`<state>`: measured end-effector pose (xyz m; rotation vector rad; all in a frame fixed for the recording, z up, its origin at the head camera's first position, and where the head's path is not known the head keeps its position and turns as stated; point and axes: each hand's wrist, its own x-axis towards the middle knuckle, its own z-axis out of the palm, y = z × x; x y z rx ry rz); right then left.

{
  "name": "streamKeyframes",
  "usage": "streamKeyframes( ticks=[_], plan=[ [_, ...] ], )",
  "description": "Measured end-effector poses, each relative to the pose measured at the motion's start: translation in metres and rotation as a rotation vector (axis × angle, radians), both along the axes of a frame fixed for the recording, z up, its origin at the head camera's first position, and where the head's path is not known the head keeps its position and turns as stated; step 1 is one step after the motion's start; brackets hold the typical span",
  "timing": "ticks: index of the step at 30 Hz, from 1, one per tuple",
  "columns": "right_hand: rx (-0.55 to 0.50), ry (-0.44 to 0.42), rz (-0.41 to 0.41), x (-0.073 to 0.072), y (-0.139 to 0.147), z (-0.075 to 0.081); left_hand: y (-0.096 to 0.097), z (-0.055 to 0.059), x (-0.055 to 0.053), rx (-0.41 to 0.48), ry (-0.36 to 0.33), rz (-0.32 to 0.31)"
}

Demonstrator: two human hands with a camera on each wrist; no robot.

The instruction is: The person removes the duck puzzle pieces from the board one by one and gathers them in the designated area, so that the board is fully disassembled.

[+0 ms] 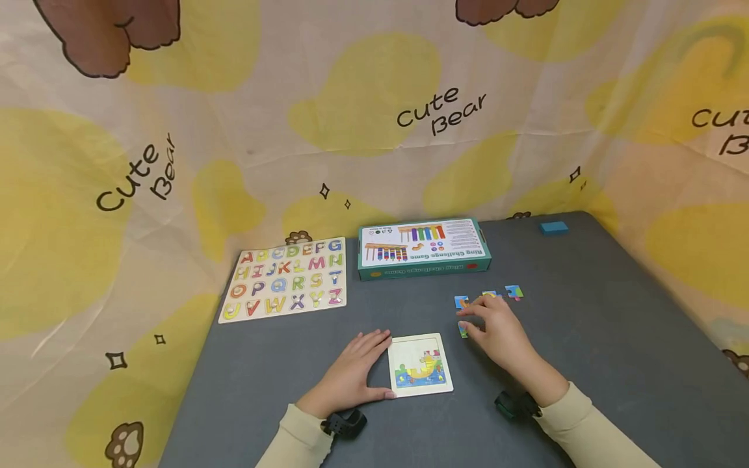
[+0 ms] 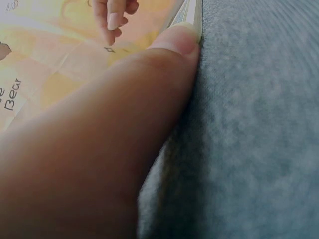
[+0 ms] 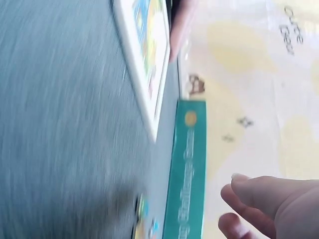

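Observation:
A white-framed jigsaw puzzle [image 1: 420, 394] lies flat on the grey table, its picture partly filled with a yellow shape over blue water. My left hand [image 1: 353, 369] rests against the frame's left side, fingertips at the far corner and thumb at the near one. Beyond the puzzle's right side, my right hand [image 1: 497, 335] hovers over loose jigsaw pieces, fingers loosely bent and nothing seen between them. One piece [image 1: 461, 302] lies by its fingertips, another piece [image 1: 463, 330] shows beside the thumb, and a third piece [image 1: 514, 292] sits farther right. The hand partly covers one more.
Behind the puzzle stands a green-edged Ring Challenge Game box [image 1: 424, 250]. To its left lies a wooden alphabet board [image 1: 283, 279] with coloured letters. A small blue block [image 1: 553, 228] is at the far right corner, near the printed cloth backdrop [image 1: 363, 91].

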<state>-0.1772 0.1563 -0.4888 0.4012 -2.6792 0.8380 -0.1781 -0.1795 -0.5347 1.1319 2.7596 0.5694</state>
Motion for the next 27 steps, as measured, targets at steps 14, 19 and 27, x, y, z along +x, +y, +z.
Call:
streamKeyframes(
  ticks=[14,19,27],
  plan=[
    [0.060,-0.192,0.240,0.016,-0.040,-0.014,-0.001,-0.001,0.000,0.007,-0.002,0.002],
    [0.108,-0.250,0.315,0.020,-0.039,-0.016,0.000,-0.001,0.000,0.008,-0.012,0.002],
    [0.163,-0.231,0.311,0.023,-0.040,-0.018,0.000,0.000,-0.001,-0.003,-0.013,-0.003]
  ],
)
